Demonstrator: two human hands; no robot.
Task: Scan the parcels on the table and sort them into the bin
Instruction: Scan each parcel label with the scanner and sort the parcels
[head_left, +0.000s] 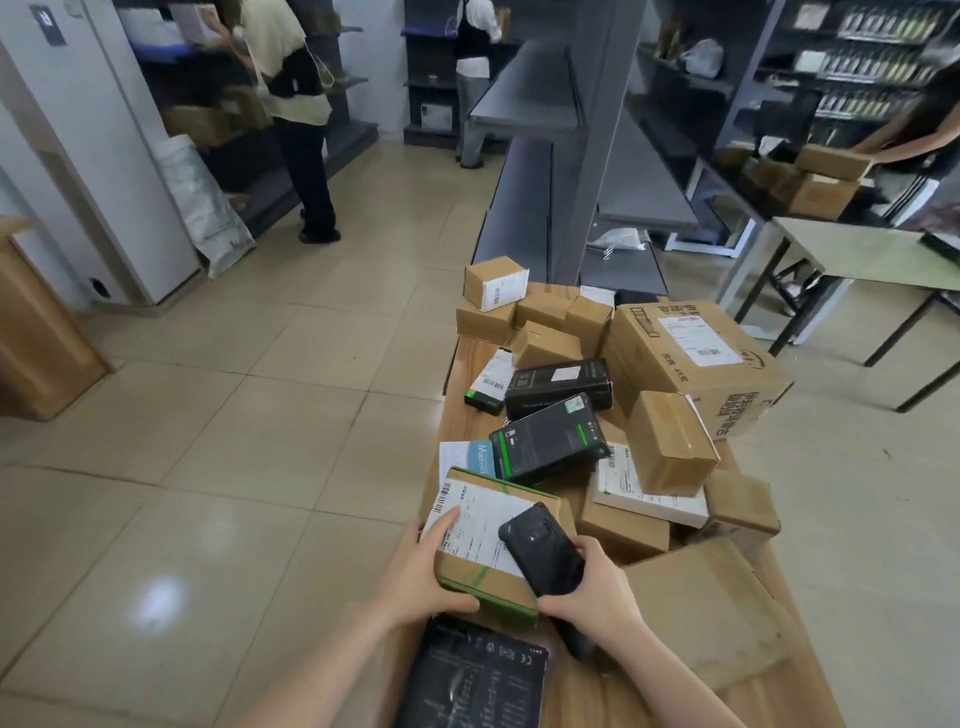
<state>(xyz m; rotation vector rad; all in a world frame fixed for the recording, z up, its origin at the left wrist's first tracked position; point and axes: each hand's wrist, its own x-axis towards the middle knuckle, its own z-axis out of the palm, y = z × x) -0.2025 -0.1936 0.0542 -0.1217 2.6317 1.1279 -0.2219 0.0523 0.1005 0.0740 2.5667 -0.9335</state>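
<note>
Gripping a green-taped parcel (483, 566) by its left edge with the left hand (421, 571), clutching a black scanner (540, 551) in the right hand (589, 590) right over that parcel's label (480, 519), all at the near end of the table (457, 415), with black boxes (550, 439) and brown cartons (691, 358) piled just behind the parcel.

CE and RoHS marks stand, upside down, on the flat black box (470, 675) nearest the camera. Printed Chinese characters run along the large brown cardboard carton (670, 376) at far right. A barcode shows on the white label (483, 525) of the near brown green-taped parcel (501, 582); its small print is blurred.
</note>
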